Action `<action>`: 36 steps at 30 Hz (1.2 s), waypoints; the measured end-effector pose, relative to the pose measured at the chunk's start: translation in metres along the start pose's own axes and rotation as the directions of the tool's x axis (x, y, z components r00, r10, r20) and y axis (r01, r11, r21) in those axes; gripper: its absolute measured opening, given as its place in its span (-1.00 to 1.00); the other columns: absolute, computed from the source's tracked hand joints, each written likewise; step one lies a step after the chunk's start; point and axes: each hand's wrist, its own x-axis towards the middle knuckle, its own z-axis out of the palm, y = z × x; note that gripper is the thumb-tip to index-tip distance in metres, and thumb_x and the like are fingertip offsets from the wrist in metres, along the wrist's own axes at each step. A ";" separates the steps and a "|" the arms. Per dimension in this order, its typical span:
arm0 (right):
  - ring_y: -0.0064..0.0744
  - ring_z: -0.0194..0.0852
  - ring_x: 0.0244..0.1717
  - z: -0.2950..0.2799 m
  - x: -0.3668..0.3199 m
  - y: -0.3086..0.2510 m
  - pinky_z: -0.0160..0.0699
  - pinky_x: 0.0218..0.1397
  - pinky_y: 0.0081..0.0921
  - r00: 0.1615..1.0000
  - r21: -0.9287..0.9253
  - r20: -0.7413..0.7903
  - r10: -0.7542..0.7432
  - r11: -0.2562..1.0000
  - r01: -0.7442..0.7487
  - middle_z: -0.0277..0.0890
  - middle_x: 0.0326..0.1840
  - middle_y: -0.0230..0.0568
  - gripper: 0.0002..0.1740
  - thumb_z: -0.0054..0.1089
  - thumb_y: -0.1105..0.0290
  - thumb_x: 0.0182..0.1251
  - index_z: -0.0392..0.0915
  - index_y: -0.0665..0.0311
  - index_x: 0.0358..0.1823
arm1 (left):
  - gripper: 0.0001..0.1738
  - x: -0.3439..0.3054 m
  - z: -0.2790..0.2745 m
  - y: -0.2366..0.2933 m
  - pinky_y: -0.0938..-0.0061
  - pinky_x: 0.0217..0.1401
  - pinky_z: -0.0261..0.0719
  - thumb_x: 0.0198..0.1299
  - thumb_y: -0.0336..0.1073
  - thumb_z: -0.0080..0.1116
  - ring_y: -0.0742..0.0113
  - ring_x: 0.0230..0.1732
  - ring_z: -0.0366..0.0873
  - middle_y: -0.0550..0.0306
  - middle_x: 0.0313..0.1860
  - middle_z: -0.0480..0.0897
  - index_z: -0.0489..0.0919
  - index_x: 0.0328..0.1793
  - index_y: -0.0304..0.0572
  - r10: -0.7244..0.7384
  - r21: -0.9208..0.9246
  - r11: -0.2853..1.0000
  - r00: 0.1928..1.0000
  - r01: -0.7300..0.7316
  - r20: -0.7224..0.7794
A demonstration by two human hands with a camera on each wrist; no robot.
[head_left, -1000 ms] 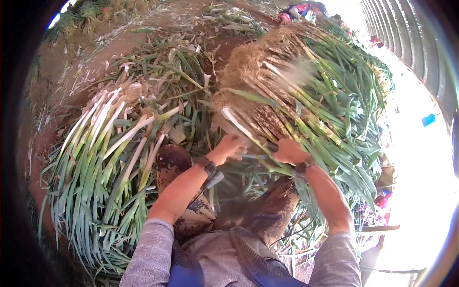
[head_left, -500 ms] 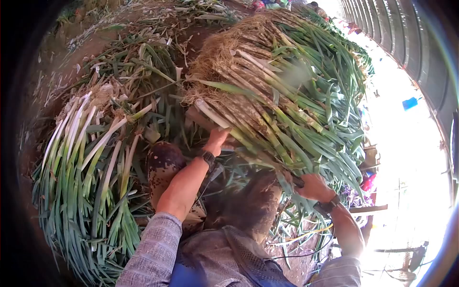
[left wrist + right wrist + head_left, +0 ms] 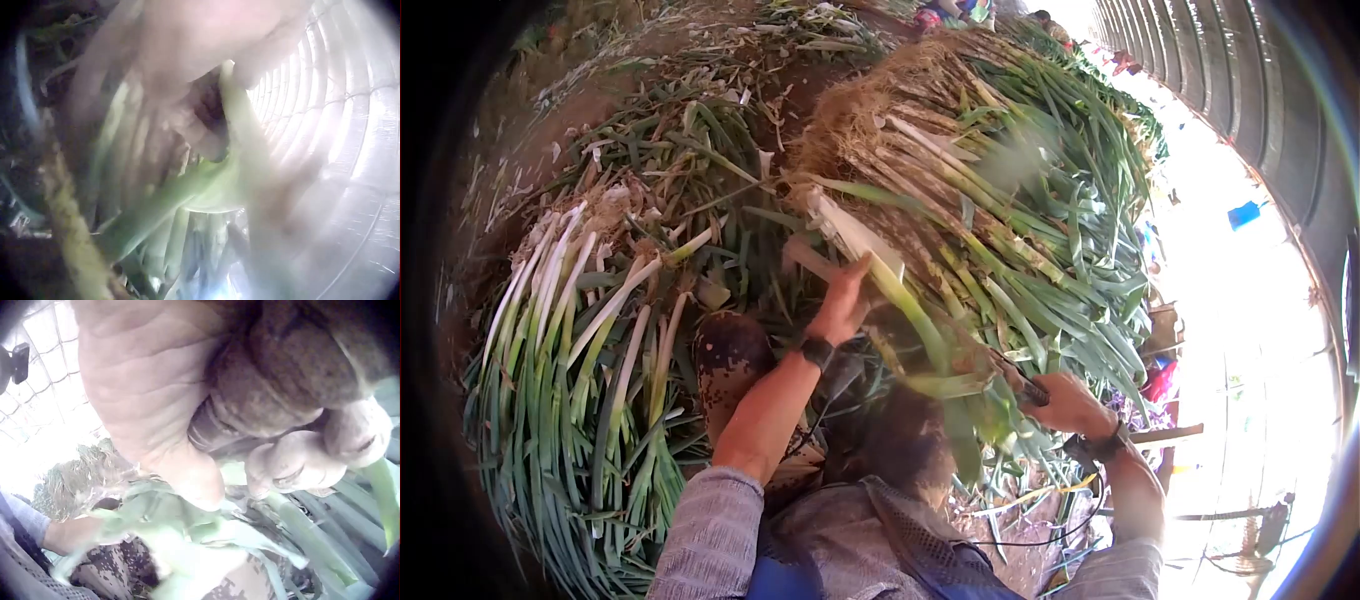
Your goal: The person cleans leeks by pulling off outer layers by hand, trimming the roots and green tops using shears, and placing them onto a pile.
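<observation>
In the head view my left hand [image 3: 840, 305] grips a leek [image 3: 915, 318] just below its white end, with the thumb along the stalk. The leek slants down to the right, and its green leaves [image 3: 965, 415] hang over my knee. My right hand [image 3: 1075, 405] holds a dark-handled knife [image 3: 1033, 392], its brownish blade beside those leaves. In the right wrist view the fingers [image 3: 300, 459] curl round the dark handle [image 3: 215, 425], with torn pale leaves below. The left wrist view is blurred; a pale green stalk [image 3: 234, 119] runs beneath the hand.
A large heap of unpeeled leeks [image 3: 1000, 210] with brown roots lies ahead and right. Peeled leeks [image 3: 570, 330] with white stems are piled at left. Leaf scraps [image 3: 690, 150] cover the ground between. A ribbed tunnel wall [image 3: 1230, 90] rises at far right.
My left hand has taken hold of a leek and lifted it from the heap's near edge. My right hand has drawn right and toward me with the knife, leaves now hanging beside it.
</observation>
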 end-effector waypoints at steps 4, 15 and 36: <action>0.14 0.62 -0.27 0.009 0.002 -0.011 0.56 -0.14 -0.08 0.997 0.017 -0.037 -0.072 0.997 0.072 0.63 -0.38 0.07 -0.62 0.27 0.05 0.14 0.65 0.20 -0.20 | -0.46 -0.034 -0.014 -0.029 0.17 0.29 0.54 0.39 0.11 0.12 0.21 0.16 0.56 0.15 0.09 0.61 0.46 0.22 -0.17 -0.108 -0.033 0.994 0.991 0.106 -0.076; 0.18 0.63 -0.15 0.026 0.085 -0.069 0.56 -0.02 -0.03 0.984 -0.138 -0.074 -0.160 0.979 0.149 0.66 -0.28 0.12 -0.57 0.22 0.01 0.15 0.67 0.26 -0.22 | -0.56 -0.036 -0.031 -0.063 0.38 -0.04 0.55 0.44 0.11 0.01 0.37 -0.09 0.60 0.21 -0.08 0.66 0.54 0.12 -0.06 -0.116 -0.027 0.993 0.962 0.113 -0.246; 0.13 0.63 -0.29 0.033 0.071 -0.045 0.56 -0.19 -0.08 0.978 -0.038 -0.003 -0.210 0.977 0.210 0.63 -0.37 0.09 -0.54 0.28 -0.03 0.17 0.63 0.30 -0.28 | -0.61 -0.020 -0.048 -0.043 0.37 -0.36 0.68 0.30 0.03 0.24 0.37 -0.36 0.65 0.20 -0.27 0.68 0.64 -0.05 -0.15 -0.125 -0.047 0.992 0.888 0.116 -0.443</action>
